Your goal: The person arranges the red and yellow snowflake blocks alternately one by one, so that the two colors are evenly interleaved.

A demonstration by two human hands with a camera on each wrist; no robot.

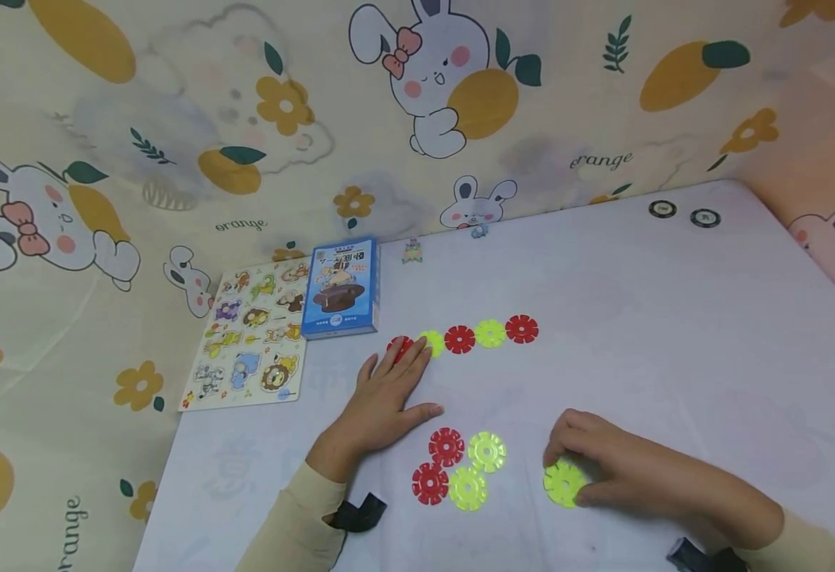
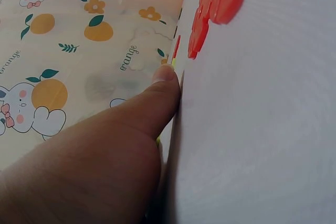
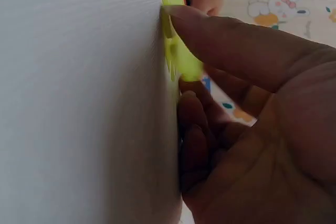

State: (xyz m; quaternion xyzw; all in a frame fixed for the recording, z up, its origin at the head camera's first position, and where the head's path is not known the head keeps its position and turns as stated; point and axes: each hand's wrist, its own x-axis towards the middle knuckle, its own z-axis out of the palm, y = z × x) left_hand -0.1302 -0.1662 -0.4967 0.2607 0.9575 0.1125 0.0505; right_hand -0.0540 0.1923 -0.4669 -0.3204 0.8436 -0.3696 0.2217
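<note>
My right hand (image 1: 624, 461) pinches a yellow-green notched plastic disc (image 1: 562, 483) between thumb and fingers, low over the white table. In the right wrist view that disc (image 3: 188, 59) is seen nearly edge-on, close to the tabletop. My left hand (image 1: 381, 409) lies with extended fingers over the left end of a row of alternating discs, partly covering a red disc (image 1: 399, 346) and a yellow-green disc (image 1: 432, 342). Farther right in the row are a red disc (image 1: 452, 340), a yellow-green disc (image 1: 484, 334) and a red disc (image 1: 516, 329).
Between the hands lie two red discs (image 1: 446, 439) and two yellow-green discs (image 1: 487, 462). A blue box (image 1: 353, 314) and an animal picture board (image 1: 249, 389) stand at the left. Two black-rimmed round chips (image 1: 705, 210) lie far right. Small figures (image 1: 412, 252) sit by the patterned backdrop.
</note>
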